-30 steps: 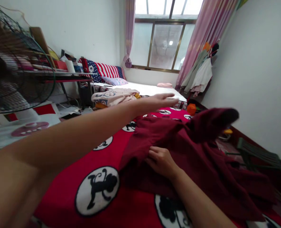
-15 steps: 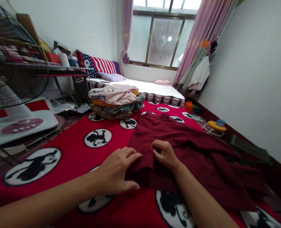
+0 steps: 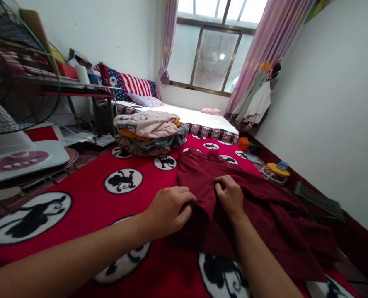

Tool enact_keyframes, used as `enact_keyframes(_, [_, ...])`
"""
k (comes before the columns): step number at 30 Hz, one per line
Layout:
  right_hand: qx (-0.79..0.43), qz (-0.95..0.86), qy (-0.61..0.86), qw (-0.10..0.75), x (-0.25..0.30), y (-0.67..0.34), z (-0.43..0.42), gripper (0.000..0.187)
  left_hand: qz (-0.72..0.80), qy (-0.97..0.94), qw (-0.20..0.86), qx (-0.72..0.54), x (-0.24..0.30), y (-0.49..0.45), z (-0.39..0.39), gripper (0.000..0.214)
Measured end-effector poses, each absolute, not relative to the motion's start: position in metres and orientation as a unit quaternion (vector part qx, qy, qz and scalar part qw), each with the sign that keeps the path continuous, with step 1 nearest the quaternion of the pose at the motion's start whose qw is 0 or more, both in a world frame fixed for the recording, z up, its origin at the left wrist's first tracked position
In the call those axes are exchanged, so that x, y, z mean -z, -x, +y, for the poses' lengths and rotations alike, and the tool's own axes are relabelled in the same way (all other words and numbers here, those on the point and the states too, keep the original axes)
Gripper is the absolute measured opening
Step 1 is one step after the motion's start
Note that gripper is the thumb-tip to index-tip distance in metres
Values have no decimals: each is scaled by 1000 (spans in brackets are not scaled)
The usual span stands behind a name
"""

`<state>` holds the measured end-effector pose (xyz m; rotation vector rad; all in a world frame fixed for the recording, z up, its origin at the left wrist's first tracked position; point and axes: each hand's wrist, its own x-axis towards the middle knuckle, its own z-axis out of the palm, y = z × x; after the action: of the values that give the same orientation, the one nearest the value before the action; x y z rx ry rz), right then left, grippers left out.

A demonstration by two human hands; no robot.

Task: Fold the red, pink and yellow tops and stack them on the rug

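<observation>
So, left hand pinching one garment, right hand apparently too; one clothes pile.

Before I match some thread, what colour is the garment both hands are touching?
The garment is dark maroon; the head view shows it best.

The garment lies on the blanket, right of its middle, with the left hand at its left edge and the right hand on it, just to the right. Behind and to the left, a pile of clothes rests on the blanket. Beyond is a bed, a pillow towards its left and a folded cloth towards its right. The window is behind the bed. A fan stands at the left; a stool stands on the right, beyond a chair.
</observation>
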<state>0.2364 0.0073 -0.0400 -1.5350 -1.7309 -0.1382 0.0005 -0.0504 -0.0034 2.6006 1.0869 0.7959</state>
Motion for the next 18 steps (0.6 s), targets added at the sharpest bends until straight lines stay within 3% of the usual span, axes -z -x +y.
enact_keyframes(5, [34, -619, 629, 468, 40, -255, 15, 21, 322, -920, 156, -163, 5, -21, -46, 18])
enact_keyframes(7, [43, -612, 633, 471, 40, -259, 29, 23, 314, -924, 171, -133, 2, -28, -42, 34])
enact_keyframes(10, [48, -662, 632, 399, 37, -259, 65, 20, 312, -907, 259, -112, -2, -36, -28, 54])
enact_keyframes(14, [56, -708, 646, 281, 33, -251, 122, 33, 316, -835, 443, -84, 16, -45, -9, 46])
enact_keyframes(18, [68, -704, 686, 172, 29, -245, 157, 33, 306, -875, 312, -206, 46, -46, -10, 20])
